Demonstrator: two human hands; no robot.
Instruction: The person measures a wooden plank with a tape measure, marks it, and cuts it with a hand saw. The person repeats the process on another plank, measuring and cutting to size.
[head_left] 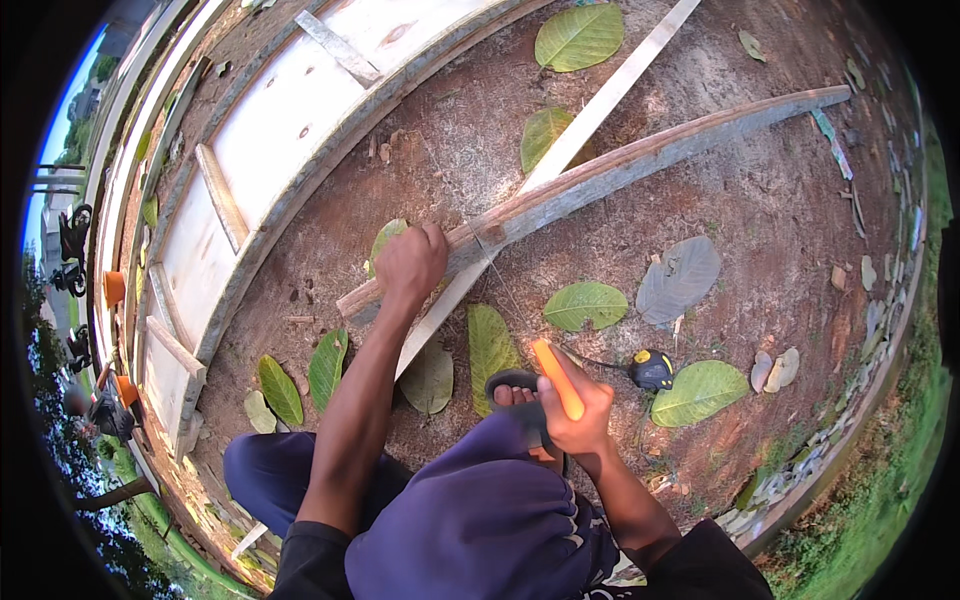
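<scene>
A long, weathered wooden beam (650, 165) lies slantwise over a paler wooden strip (612, 98) on the dirt, the two crossing in the middle. My left hand (412, 262) is closed on the beam near its left end. My right hand (582, 415) grips the orange handle of a handsaw (556, 375). Seen nearly edge-on, the thin blade runs up from the handle to the beam, just right of my left hand. A dark line crosses the beam there; how deep the blade sits cannot be made out.
A black and yellow tape measure (651, 370) lies right of my right hand, beside a green leaf (700, 393). Several other large leaves are scattered around. A framed wooden panel (290, 120) with crosspieces stretches along the left. My sandalled foot (515, 390) is below the crossing.
</scene>
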